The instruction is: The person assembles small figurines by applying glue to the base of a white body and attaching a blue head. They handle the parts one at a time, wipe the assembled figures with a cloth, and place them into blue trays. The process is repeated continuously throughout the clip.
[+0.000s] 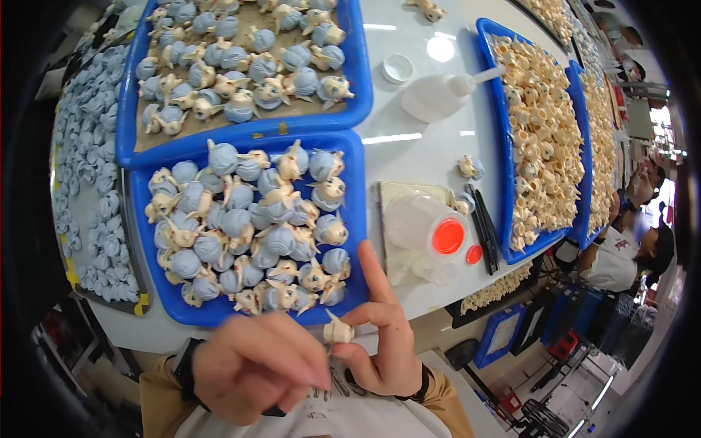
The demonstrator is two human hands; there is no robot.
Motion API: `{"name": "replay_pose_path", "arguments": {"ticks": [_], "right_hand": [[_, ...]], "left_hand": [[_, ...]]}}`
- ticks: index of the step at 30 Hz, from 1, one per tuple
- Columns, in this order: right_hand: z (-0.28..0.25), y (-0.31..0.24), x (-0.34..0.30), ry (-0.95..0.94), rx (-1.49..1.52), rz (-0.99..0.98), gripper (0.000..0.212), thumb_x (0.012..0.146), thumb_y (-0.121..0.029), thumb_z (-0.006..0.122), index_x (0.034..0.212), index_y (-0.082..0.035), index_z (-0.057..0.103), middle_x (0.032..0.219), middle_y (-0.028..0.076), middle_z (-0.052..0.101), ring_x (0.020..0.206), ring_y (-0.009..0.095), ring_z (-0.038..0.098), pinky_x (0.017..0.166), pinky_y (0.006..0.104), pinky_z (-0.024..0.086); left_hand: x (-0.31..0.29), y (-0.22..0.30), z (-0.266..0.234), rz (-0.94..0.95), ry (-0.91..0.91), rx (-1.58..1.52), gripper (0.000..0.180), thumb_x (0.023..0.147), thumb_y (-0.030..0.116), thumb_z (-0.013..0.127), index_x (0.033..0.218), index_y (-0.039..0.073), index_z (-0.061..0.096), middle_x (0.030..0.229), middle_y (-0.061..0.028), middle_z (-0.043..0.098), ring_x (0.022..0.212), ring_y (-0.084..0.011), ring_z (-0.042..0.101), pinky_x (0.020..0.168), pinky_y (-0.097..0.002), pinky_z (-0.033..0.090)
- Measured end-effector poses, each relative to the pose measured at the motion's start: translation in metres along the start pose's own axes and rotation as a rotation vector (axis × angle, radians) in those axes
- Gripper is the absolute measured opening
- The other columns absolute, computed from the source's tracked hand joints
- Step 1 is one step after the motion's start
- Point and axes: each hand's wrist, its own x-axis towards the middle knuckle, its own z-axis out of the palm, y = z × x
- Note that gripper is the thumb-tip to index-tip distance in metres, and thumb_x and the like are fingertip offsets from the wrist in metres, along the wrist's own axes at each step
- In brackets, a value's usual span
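Observation:
My right hand [383, 339] pinches a small cream doll head [337, 333] with pointed ears between thumb and a bent finger, its index finger pointing upward. Close by on the left is my left hand [259, 365], smeared by motion, so its fingers and anything in them cannot be made out. Just beyond both hands lies a blue tray [357, 197] piled with cream doll heads wearing pale blue hair pieces [279, 241]. A second blue tray [358, 66] behind it holds more such heads, spread on brown paper.
Loose blue hair pieces [91, 160] cover a tray at left. Right of centre stand a white squeeze bottle [431, 98], a small white dish [398, 68], a translucent jar [412, 219] with a red end and black tweezers [483, 230]. Bare heads [540, 139] fill a tray farther right; people sit beyond.

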Motion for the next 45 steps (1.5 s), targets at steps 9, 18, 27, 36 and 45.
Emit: {"name": "replay_pose_path", "arguments": {"ticks": [9, 18, 27, 36, 45], "right_hand": [[0.007, 0.007, 0.005, -0.125, 0.167, -0.035, 0.029, 0.077, -0.012, 0.062, 0.097, -0.002, 0.043, 0.132, 0.037, 0.019, 0.118, 0.046, 0.034, 0.094, 0.0389, 0.032], [-0.022, -0.02, 0.004, -0.155, -0.095, -0.126, 0.039, 0.072, -0.021, 0.067, 0.097, -0.002, 0.045, 0.118, 0.028, 0.041, 0.101, 0.038, 0.049, 0.084, 0.0373, 0.04], [-0.07, 0.018, -0.038, 0.667, -0.255, 0.047, 0.04, 0.081, -0.028, 0.061, 0.101, 0.004, 0.049, 0.085, 0.011, 0.056, 0.072, 0.015, 0.057, 0.064, 0.0245, 0.046], [-0.065, 0.03, -0.027, 0.568, -0.386, -0.118, 0.031, 0.067, -0.008, 0.072, 0.092, 0.003, 0.057, 0.082, 0.013, 0.061, 0.07, 0.021, 0.056, 0.064, 0.0279, 0.044], [-0.067, 0.032, -0.024, 0.488, -0.62, -0.199, 0.033, 0.072, -0.022, 0.069, 0.093, 0.001, 0.057, 0.079, 0.011, 0.058, 0.07, 0.02, 0.053, 0.063, 0.0273, 0.041]], "left_hand": [[0.014, 0.001, 0.0, 0.136, -0.275, 0.249, 0.034, 0.09, 0.02, 0.041, 0.093, -0.012, 0.055, 0.089, -0.0227, 0.053, 0.045, -0.0163, 0.053, 0.042, -0.0236, 0.045], [0.005, 0.002, -0.002, 0.075, -0.216, 0.175, 0.033, 0.076, 0.001, 0.058, 0.104, -0.011, 0.046, 0.083, -0.0281, 0.057, 0.056, -0.0238, 0.062, 0.053, -0.0295, 0.054], [0.001, -0.011, -0.013, -0.027, -0.051, 0.033, 0.027, 0.067, -0.009, 0.064, 0.088, -0.005, 0.048, 0.091, -0.0217, 0.045, 0.062, -0.0292, 0.063, 0.057, -0.0328, 0.056], [-0.003, -0.008, -0.009, -0.073, 0.025, 0.098, 0.034, 0.061, -0.011, 0.065, 0.09, -0.006, 0.048, 0.089, -0.0211, 0.048, 0.068, -0.028, 0.063, 0.058, -0.0305, 0.055], [0.009, -0.01, -0.026, 0.012, -0.273, 0.252, 0.039, 0.06, -0.007, 0.065, 0.096, -0.007, 0.051, 0.092, -0.0245, 0.051, 0.064, -0.0251, 0.063, 0.06, -0.0285, 0.055]]}}
